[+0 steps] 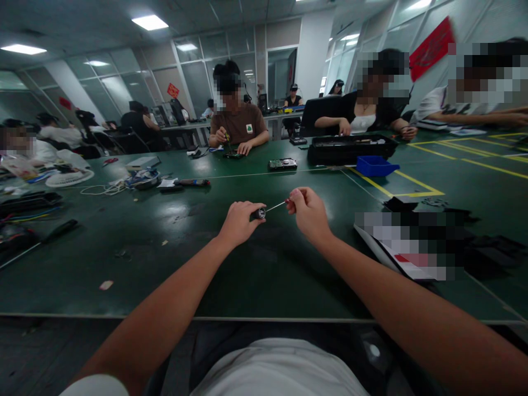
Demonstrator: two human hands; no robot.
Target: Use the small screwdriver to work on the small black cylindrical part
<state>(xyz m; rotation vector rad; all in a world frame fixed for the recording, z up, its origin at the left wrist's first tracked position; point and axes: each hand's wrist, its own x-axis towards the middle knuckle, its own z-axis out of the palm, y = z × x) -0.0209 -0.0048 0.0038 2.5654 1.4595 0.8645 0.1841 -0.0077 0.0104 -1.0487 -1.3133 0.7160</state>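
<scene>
Above the middle of the green table, my left hand (241, 223) is closed around a short black cylindrical thing (260, 213) whose round end faces me. A thin straight metal rod (275, 207) spans the gap from the cylinder to my right hand (307, 212). My right fingers pinch the rod's other end, where a small red part (287, 203) shows between them. Whether rod and cylinder are one tool, I cannot tell. Both hands are raised off the tabletop, a short distance apart.
On the green table (165, 275), a blue tray (375, 166) stands beside a long black case (350, 149). A hard drive (282, 164) lies ahead. Cables (140, 179) and a long screwdriver (60, 231) are at left. Across sits a person in brown (241, 124); others work nearby.
</scene>
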